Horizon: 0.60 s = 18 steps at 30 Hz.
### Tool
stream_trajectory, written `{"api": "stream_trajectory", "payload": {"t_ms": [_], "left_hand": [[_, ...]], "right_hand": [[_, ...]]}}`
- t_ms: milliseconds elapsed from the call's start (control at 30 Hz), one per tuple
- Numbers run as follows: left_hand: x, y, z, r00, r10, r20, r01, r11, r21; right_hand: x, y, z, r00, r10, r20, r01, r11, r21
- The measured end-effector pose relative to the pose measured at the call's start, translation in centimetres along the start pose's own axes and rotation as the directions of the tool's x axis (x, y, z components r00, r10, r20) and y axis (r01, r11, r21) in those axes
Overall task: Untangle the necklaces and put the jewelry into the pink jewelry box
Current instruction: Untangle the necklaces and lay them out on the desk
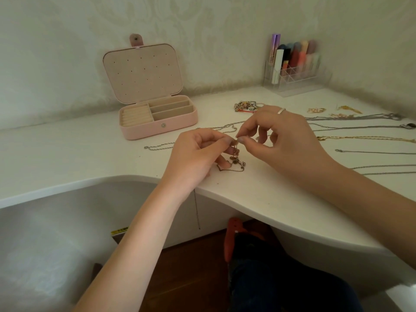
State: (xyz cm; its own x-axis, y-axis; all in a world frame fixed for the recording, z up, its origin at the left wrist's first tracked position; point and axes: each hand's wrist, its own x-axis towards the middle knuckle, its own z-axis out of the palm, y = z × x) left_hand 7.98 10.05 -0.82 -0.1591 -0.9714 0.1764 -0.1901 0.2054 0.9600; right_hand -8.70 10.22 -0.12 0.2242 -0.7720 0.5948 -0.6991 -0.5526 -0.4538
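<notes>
My left hand point(198, 154) and my right hand point(283, 140) meet above the white desk, and both pinch a tangled bronze chain with small charms point(236, 162). Its lower end lies bunched on the desk under my fingers. The pink jewelry box point(157, 127) stands open at the back left, its lid up and its beige compartments showing nothing inside. A silver chain point(162, 145) lies across the desk behind my left hand. Several more necklaces point(360, 138) are laid out straight to the right.
A heap of bracelets point(245, 106) and gold earrings point(333, 111) lie behind my right hand. A clear organiser with cosmetics point(295, 70) stands in the back right corner. One thin chain point(197, 210) hangs over the curved desk edge point(258, 212). My legs are below.
</notes>
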Motion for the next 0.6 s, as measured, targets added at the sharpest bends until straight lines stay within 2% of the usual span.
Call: {"api": "stream_trajectory", "payload": {"t_ms": [133,400,600], "left_hand": [[-0.09,0.11,-0.03,1.0,-0.001,0.018,0.001,1.0,-0.011],[-0.1,0.26,-0.15,1.0,-0.004,0.031,0.005,0.999,-0.051],[0.0,-0.04,-0.21,0.998,0.025,0.06,-0.024,0.999,-0.023]], "right_hand": [[-0.13,-0.21,-0.13,0.999,0.042,0.006,-0.042,0.999,0.004],[-0.08,-0.16,-0.16,0.967,0.245,0.074,-0.253,0.96,0.123],[-0.26,-0.38,0.3,0.953,0.25,0.171,-0.279,0.945,0.17]]}}
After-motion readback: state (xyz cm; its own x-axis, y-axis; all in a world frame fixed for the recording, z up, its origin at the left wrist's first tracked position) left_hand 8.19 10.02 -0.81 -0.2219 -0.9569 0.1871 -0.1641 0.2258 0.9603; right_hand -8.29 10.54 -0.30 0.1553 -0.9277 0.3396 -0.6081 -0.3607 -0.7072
